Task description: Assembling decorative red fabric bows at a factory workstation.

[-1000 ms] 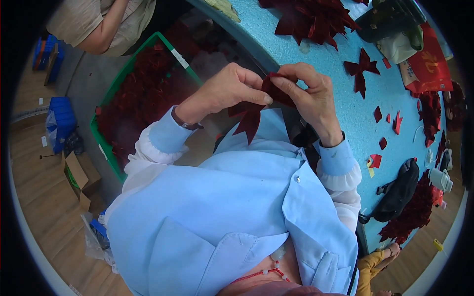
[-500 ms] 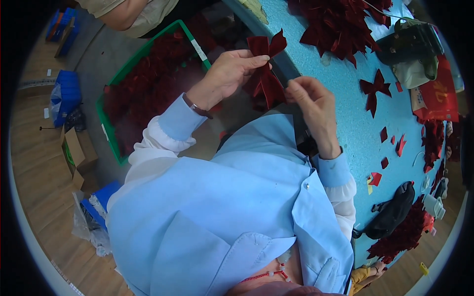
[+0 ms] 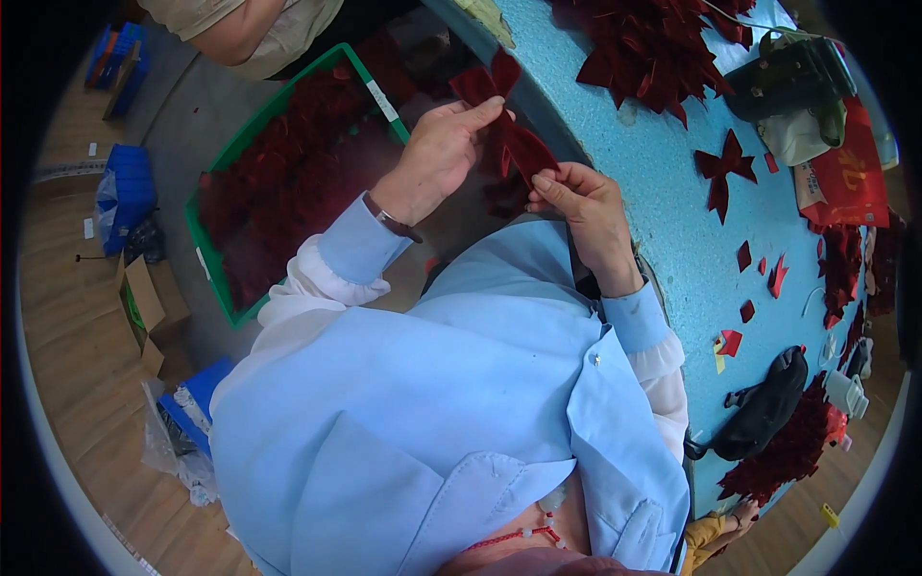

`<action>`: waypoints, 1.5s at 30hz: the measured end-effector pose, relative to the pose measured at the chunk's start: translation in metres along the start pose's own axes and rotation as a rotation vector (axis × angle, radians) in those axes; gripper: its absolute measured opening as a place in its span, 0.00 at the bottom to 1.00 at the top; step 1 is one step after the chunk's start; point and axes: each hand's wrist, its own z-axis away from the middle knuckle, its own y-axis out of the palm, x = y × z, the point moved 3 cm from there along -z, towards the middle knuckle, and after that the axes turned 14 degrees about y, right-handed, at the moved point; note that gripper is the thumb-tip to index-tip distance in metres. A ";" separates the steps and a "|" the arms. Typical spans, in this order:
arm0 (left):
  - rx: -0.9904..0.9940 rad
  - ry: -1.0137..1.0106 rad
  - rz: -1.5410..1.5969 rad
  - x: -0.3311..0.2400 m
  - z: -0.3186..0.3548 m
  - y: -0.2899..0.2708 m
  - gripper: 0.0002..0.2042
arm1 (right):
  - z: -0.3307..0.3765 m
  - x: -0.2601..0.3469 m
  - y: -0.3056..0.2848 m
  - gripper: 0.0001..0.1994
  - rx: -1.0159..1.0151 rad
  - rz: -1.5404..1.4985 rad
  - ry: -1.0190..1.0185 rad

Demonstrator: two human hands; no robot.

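Between my hands, beside the table's near edge, is a dark red velvet bow (image 3: 523, 149). My left hand (image 3: 439, 154) pinches it near its middle, thumb on top. The fingers of my right hand (image 3: 583, 206) are closed on the end of one of its tails. The bow's loops stick up past my left thumb, toward the table's far end. Part of it is hidden behind my left fingers. Another dark red bow (image 3: 725, 173) lies flat on the light blue table (image 3: 663, 221), to the right of my right hand.
A green crate (image 3: 206, 254) full of dark red pieces stands at the left. A heap of red bows (image 3: 643, 48) covers the table's far part. A black pouch (image 3: 768, 408), red scraps (image 3: 776, 276) and a red bag (image 3: 845, 178) lie at right. Another person's arm (image 3: 240, 34) shows at upper left.
My right hand has closed on the bow's tail and moved slightly left. The bow has shifted left and tilted, its tail now stretched toward my right hand.
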 end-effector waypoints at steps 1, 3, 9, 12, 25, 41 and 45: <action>0.003 0.000 -0.002 0.000 -0.001 0.001 0.07 | -0.001 0.000 -0.002 0.06 0.006 -0.011 -0.003; -0.027 0.022 0.023 0.000 -0.002 0.004 0.07 | 0.000 -0.001 -0.004 0.06 0.011 -0.023 -0.008; -0.121 0.061 0.038 -0.002 0.005 0.021 0.06 | 0.006 0.003 -0.002 0.08 0.009 -0.106 0.049; -0.162 0.121 0.091 0.000 0.007 0.026 0.06 | 0.006 0.006 0.000 0.09 0.013 -0.144 0.058; -0.072 0.095 0.175 0.007 0.017 0.062 0.08 | 0.005 0.017 -0.019 0.10 -0.021 -0.176 -0.047; 0.056 0.200 0.018 -0.013 0.048 0.069 0.11 | 0.035 0.048 -0.006 0.12 -0.216 -0.098 -0.327; 0.199 0.218 -0.183 -0.007 0.050 0.079 0.14 | 0.033 0.068 -0.020 0.11 -0.110 -0.049 -0.279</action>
